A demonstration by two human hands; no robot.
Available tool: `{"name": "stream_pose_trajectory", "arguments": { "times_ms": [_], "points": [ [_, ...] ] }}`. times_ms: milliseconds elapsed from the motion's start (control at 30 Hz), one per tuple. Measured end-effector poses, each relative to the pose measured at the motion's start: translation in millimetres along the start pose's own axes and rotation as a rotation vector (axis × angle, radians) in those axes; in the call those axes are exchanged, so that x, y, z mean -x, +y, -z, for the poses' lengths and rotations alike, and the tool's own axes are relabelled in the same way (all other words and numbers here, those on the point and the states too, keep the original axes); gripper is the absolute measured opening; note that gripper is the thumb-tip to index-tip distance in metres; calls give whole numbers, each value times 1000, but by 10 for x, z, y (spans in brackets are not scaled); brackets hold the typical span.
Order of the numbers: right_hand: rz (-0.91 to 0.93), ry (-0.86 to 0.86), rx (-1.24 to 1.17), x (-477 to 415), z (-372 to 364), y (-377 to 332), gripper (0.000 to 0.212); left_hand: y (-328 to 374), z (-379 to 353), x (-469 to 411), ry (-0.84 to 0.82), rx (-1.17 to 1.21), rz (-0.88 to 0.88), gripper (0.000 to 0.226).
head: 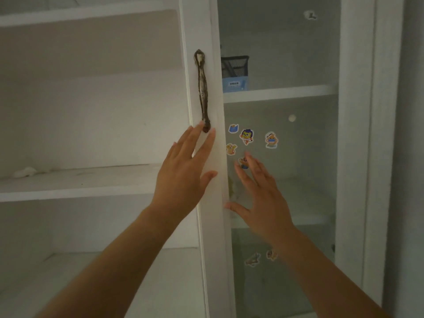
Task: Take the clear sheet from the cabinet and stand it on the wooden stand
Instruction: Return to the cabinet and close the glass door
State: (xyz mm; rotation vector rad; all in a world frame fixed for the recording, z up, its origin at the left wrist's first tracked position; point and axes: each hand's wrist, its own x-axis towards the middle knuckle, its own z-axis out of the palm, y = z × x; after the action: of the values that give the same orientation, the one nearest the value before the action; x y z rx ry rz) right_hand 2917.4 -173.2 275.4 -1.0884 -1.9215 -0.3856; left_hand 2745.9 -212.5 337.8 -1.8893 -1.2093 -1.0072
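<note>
A white cabinet fills the view. Its door frame (206,65) carries a dark metal handle (203,90). My left hand (183,175) is open, fingers spread, with the fingertips touching the frame just below the handle's lower end. My right hand (261,196) is open too, held flat near the glass pane (298,145) of the door, over the cartoon stickers (246,137). Neither hand holds anything. No clear sheet and no wooden stand show in this view.
Open white shelves (80,180) lie to the left, with a small white lump (24,172) on one. Behind the glass, a black mesh holder on a blue box (234,73) sits on an upper shelf (280,92). A grey wall (410,157) borders the right.
</note>
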Motion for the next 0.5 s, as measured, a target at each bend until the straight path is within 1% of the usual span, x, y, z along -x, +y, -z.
{"name": "stream_pose_trajectory", "arguments": {
  "times_ms": [100, 200, 367, 500],
  "points": [
    [34, -36, -18, -8, 41, 86, 91, 99, -87, -5, -129, -94, -33, 87],
    [44, -33, -19, -11, 87, 205, 94, 122, -189, 0, -217, -125, -10, 92],
    [62, -103, 96, -31, 81, 318, 98, 137, -247, 5, -238, -145, 15, 93],
    [56, -112, 124, -45, 44, 320, 102, 134, -266, -13, -256, -144, 32, 97]
  ]
}}
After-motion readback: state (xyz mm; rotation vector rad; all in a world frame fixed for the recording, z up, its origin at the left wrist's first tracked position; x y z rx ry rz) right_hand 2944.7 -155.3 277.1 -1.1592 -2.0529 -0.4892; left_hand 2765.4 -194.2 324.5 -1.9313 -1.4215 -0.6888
